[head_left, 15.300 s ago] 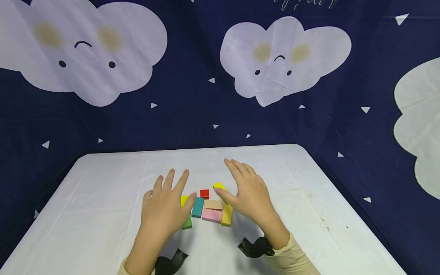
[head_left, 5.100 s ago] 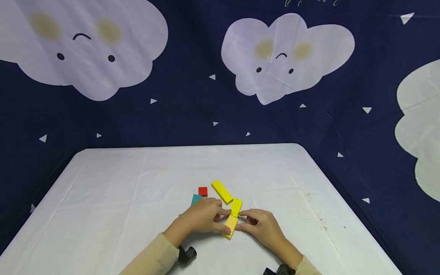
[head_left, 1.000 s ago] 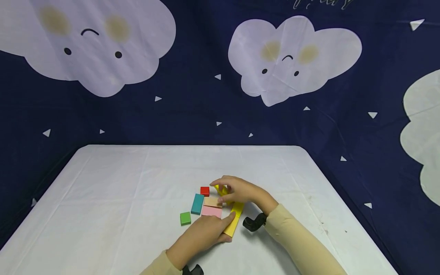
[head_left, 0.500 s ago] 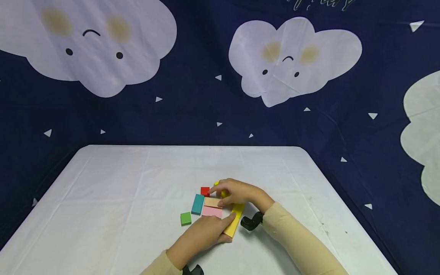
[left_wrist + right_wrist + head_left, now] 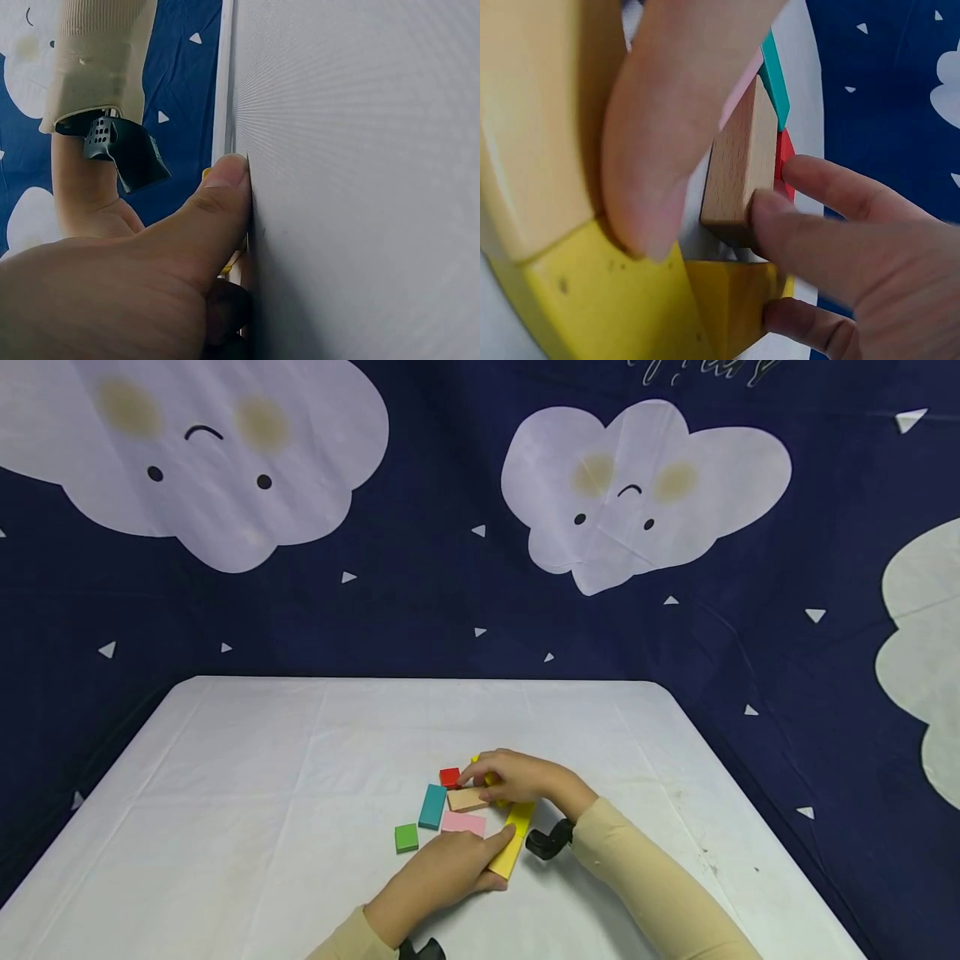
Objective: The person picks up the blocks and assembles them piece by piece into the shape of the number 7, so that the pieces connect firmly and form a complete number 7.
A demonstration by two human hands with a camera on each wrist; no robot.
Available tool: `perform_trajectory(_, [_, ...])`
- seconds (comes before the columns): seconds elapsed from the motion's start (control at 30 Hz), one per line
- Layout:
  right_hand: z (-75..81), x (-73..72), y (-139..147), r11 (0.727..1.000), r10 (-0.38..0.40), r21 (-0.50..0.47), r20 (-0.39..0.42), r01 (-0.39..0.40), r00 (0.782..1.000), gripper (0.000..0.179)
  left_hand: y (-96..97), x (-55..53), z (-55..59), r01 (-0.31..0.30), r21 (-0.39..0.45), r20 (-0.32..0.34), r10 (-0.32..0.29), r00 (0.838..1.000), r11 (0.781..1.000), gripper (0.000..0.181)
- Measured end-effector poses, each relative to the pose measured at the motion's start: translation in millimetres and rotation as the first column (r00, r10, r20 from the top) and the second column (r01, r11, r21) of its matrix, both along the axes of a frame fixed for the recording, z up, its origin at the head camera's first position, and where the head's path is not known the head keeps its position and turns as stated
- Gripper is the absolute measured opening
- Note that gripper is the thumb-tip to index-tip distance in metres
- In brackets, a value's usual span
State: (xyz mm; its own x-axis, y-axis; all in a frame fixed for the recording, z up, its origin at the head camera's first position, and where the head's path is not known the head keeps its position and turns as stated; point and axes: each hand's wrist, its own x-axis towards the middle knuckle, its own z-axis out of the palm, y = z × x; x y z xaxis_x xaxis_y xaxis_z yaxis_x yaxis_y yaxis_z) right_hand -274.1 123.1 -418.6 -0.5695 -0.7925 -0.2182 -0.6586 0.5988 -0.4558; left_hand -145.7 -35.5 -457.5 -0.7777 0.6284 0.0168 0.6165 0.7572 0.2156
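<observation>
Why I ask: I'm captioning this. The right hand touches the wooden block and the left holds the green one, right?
Not the green block: the head view shows the left hand holding yellow blocks. The right hand does touch the wooden block.

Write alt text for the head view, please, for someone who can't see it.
A person's left hand grips a pale yellow block while the right hand touches a wooden block on a white table. A red block, teal block, pink block and green block lie nearby, before a dark blue, cloud-patterned cloth.
</observation>
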Motion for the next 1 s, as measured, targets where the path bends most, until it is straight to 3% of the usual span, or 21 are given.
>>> perform_trajectory(0.2, [-1.6, -1.2, 2.2, 1.000, -0.022, -0.005, 0.033, 0.022, 0.999, 0.043, -1.0, 0.0, -0.9, 0.008, 0.009, -0.008, -0.008, 1.000, 1.000, 0.066])
perform_trajectory(0.57, [-0.7, -1.2, 2.1, 0.998, -0.024, 0.051, -0.032, 0.026, 0.999, 0.036, -0.5, -0.9, -1.5, 0.008, 0.019, -0.003, -0.008, 1.000, 1.000, 0.066])
perform_trajectory(0.8, [2.4, -0.4, 1.0, 0.994, -0.014, 0.107, -0.055, 0.020, 0.998, 0.048, -1.6, -0.2, -0.8, 0.017, 0.039, -0.021, -0.016, 1.000, 0.999, 0.064])
perform_trajectory(1.0, [4.5, -2.4, -2.1, 0.989, -0.050, 0.135, -0.044, 0.056, 0.998, 0.052, -1.6, -0.2, 1.0, 0.004, 0.040, 0.020, -0.004, 1.000, 0.999, 0.066])
